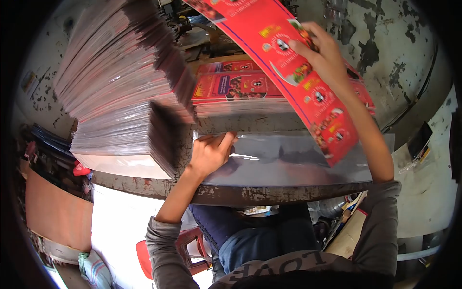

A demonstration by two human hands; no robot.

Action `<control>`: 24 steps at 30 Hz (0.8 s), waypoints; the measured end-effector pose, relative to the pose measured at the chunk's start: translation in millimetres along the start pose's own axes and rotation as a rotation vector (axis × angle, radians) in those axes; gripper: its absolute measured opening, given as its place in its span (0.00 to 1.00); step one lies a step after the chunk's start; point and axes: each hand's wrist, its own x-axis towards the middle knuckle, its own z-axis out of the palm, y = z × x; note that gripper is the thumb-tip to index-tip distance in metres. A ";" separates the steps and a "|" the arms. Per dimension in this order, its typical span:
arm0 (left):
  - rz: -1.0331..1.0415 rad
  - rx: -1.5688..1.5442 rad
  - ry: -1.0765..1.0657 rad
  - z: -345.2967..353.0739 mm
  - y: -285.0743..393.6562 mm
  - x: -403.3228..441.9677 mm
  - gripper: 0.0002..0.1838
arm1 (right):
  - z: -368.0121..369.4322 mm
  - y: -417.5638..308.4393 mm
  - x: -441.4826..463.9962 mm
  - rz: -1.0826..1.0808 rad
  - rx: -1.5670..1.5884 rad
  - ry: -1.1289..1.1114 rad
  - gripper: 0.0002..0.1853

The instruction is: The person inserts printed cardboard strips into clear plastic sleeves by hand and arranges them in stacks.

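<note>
My right hand (pixel 321 54) is raised at the upper right, gripping a long red printed sheet (pixel 303 101) with food pictures on it. The sheet slants from the top of the view down over the table, its lower end hanging above a clear plastic sleeve (pixel 269 164). That sleeve lies flat along the table's front edge. At its left end my left hand (pixel 211 153) is closed, fingertips pinching the sleeve's upper edge. Behind the sleeve rests a stack of similar red printed sheets (pixel 240 87), partly hidden by the raised one.
Tall piles of plastic-covered sheets (pixel 115 62) lean at the left, with a lower bundle (pixel 115 139) before them. The worn table (pixel 269 193) has a curved front edge close to my lap. A red stool (pixel 144 259) stands below at the left. A peeling wall (pixel 385 43) is behind.
</note>
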 end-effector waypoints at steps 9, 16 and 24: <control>0.090 0.183 0.008 -5.1 -0.2 2.5 0.07 | -78.6 7.7 -73.1 -0.055 -0.382 -0.520 0.15; -0.095 -0.012 -0.316 -43.3 -16.9 -13.4 0.16 | -81.0 44.7 -104.7 0.016 -0.384 -0.535 0.12; -0.476 -0.266 -0.031 -33.0 -13.0 -17.4 0.05 | -68.2 46.5 -92.7 0.138 -0.247 -0.600 0.11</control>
